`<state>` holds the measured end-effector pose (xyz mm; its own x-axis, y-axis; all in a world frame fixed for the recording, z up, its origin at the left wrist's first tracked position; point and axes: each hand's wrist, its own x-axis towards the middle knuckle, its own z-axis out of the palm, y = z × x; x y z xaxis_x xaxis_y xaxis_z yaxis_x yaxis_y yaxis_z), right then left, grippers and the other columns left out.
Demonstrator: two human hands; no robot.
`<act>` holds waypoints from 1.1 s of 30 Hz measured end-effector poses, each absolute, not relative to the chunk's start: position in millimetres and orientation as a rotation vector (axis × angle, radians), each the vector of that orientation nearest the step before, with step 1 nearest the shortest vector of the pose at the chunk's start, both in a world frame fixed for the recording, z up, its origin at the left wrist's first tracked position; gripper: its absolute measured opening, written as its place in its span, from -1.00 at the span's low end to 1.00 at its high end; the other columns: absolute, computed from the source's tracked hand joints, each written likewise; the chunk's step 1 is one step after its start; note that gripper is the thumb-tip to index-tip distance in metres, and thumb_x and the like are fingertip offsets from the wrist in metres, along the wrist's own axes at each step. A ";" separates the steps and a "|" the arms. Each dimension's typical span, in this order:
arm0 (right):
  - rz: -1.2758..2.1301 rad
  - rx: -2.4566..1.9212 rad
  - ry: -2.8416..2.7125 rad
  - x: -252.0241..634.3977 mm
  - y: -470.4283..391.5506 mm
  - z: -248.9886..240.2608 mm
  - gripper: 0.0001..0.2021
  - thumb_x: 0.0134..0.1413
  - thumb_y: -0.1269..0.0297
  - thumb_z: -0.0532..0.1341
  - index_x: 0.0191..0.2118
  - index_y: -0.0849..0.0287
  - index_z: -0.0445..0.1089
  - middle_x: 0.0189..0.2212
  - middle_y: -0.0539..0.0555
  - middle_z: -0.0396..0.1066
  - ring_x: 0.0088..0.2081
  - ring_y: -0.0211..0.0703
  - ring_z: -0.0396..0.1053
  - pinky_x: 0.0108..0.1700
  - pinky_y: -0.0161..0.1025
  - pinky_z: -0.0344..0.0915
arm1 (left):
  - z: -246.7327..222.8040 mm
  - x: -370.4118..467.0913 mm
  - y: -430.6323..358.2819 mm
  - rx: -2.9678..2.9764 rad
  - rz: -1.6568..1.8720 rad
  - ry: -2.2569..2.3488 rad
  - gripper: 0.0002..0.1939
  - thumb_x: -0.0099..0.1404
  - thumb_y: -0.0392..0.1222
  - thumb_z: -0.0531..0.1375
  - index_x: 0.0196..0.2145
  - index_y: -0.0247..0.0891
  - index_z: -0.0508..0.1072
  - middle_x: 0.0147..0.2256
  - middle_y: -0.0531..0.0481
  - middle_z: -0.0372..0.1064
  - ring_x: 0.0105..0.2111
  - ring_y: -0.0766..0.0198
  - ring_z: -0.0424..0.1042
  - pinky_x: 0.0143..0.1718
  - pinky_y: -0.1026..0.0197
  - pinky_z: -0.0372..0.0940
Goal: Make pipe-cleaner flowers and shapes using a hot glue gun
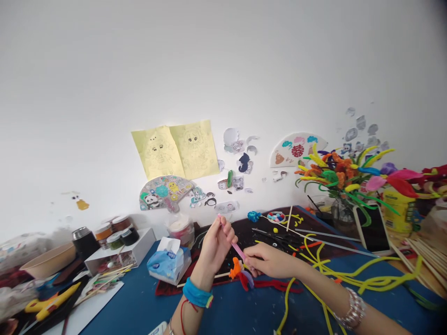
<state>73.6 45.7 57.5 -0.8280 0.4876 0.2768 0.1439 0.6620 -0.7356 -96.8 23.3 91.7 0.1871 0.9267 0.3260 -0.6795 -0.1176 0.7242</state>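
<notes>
A pink strip (239,250) stretches between my two hands above the blue table. Its upper end is in the closed fingers of my left hand (219,239), which is raised, with a blue band around the wrist. My right hand (262,260) pinches the lower end, lower and to the right. Just below the strip are an orange fuzzy piece (235,268) and a purple fuzzy piece (248,278); whether my fingers touch them is unclear. Red fuzzy stems (275,284) lie under my right hand. A thin wooden stick (222,276) passes behind my left wrist.
Yellow fuzzy stems (363,279) spread over the right side. Behind them stand a phone (373,229) and a vase of fuzzy flowers (340,211). A tissue pack (169,265) and a white box with jars (139,251) are at the left. A yellow glue gun (52,302) lies far left.
</notes>
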 end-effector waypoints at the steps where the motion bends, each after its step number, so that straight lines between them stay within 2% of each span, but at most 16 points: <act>1: 1.009 -0.503 -2.415 72.3 45.4 56.4 -0.73 0.18 0.34 -0.05 -0.51 0.21 0.21 -0.59 -0.05 0.29 -0.54 -0.33 0.25 -0.42 -0.40 0.19 | 91.6 -98.0 24.1 0.923 1.409 0.327 -0.83 0.28 -0.17 0.09 -0.43 -0.27 0.21 -0.57 0.17 -0.06 -0.65 0.49 0.00 -0.59 0.38 0.03; 5: 0.849 -0.557 -2.436 66.1 41.3 50.9 -0.66 0.22 0.34 -0.10 -0.56 0.21 0.20 -0.60 -0.04 0.31 -0.53 -0.32 0.26 -0.38 -0.38 0.15 | 87.3 -102.3 29.4 0.859 1.421 0.288 -0.83 0.29 -0.18 0.09 -0.42 -0.26 0.19 -0.60 0.20 -0.24 -0.69 0.49 -0.19 -0.68 0.40 -0.14; 9: 0.411 -0.768 -2.436 58.4 32.3 47.9 -0.63 0.23 0.31 -0.10 -0.57 0.20 0.22 -0.62 -0.01 0.28 -0.49 -0.26 0.23 -0.39 -0.33 0.06 | 80.4 -107.2 36.4 0.824 1.483 0.312 -0.84 0.31 -0.17 0.07 -0.41 -0.23 0.18 -0.60 0.21 -0.33 -0.70 0.49 -0.31 -0.72 0.38 -0.27; 12: 0.127 -0.892 -2.377 55.1 26.5 50.7 -0.64 0.24 0.29 -0.10 -0.52 0.19 0.28 -0.60 0.01 0.30 -0.45 -0.21 0.22 -0.38 -0.29 0.02 | 78.1 -112.4 40.4 0.800 1.517 0.326 -0.86 0.32 -0.18 0.05 -0.40 -0.23 0.18 -0.60 0.21 -0.36 -0.71 0.49 -0.33 -0.73 0.39 -0.30; 15: -0.010 -0.847 -2.340 56.9 25.6 56.0 -0.65 0.25 0.31 -0.07 -0.49 0.18 0.34 -0.56 0.03 0.37 -0.44 -0.21 0.22 -0.28 -0.24 0.04 | 79.9 -117.3 41.0 0.791 1.485 0.328 -0.86 0.33 -0.17 0.03 -0.38 -0.23 0.19 -0.61 0.22 -0.36 -0.73 0.49 -0.31 -0.74 0.40 -0.28; 18: -0.021 -0.844 -2.233 63.8 28.3 62.1 -0.68 0.23 0.24 0.01 -0.47 0.16 0.41 -0.54 0.03 0.43 -0.45 -0.21 0.22 -0.21 -0.20 0.05 | 83.4 -120.1 39.2 0.791 1.369 0.353 -0.81 0.36 -0.20 -0.01 -0.43 -0.25 0.17 -0.61 0.21 -0.35 -0.73 0.49 -0.27 -0.73 0.39 -0.26; 21: 0.141 -0.933 -2.126 74.0 29.4 71.3 -0.70 0.16 0.16 0.10 -0.51 0.11 0.44 -0.63 0.01 0.41 -0.40 -0.14 0.26 -0.26 -0.23 0.09 | 86.2 -120.3 37.2 0.786 1.292 0.373 -0.72 0.36 -0.22 -0.04 -0.52 -0.26 0.10 -0.61 0.20 -0.30 -0.71 0.49 -0.18 -0.70 0.40 -0.17; 26: 0.405 -0.795 -2.261 87.4 21.3 88.1 -0.75 0.16 0.31 0.07 -0.46 0.11 0.46 -0.49 -0.04 0.47 -0.42 -0.23 0.34 -0.31 -0.31 0.13 | 89.8 -117.9 34.5 0.787 1.257 0.360 -0.72 0.35 -0.23 -0.03 -0.54 -0.28 0.08 -0.58 0.16 -0.17 -0.64 0.48 -0.02 -0.63 0.41 -0.03; 29: 0.298 -0.764 -2.292 88.9 16.0 90.3 -0.78 0.16 0.30 0.10 -0.38 0.08 0.49 -0.45 -0.02 0.47 -0.37 -0.20 0.33 -0.26 -0.29 0.13 | 90.7 -116.4 32.3 0.798 1.201 0.361 -0.71 0.34 -0.19 -0.02 -0.53 -0.28 0.09 -0.57 0.14 -0.13 -0.63 0.47 -0.01 -0.65 0.42 -0.06; 33: 0.165 -0.711 -2.260 89.5 14.8 87.8 -0.83 0.13 0.25 0.15 -0.38 0.07 0.49 -0.43 -0.01 0.48 -0.35 -0.18 0.29 -0.16 -0.23 0.11 | 89.5 -111.6 28.2 0.834 1.027 0.403 -0.75 0.31 -0.06 0.00 -0.44 -0.28 0.17 -0.58 0.16 -0.11 -0.67 0.48 -0.08 -0.70 0.42 -0.20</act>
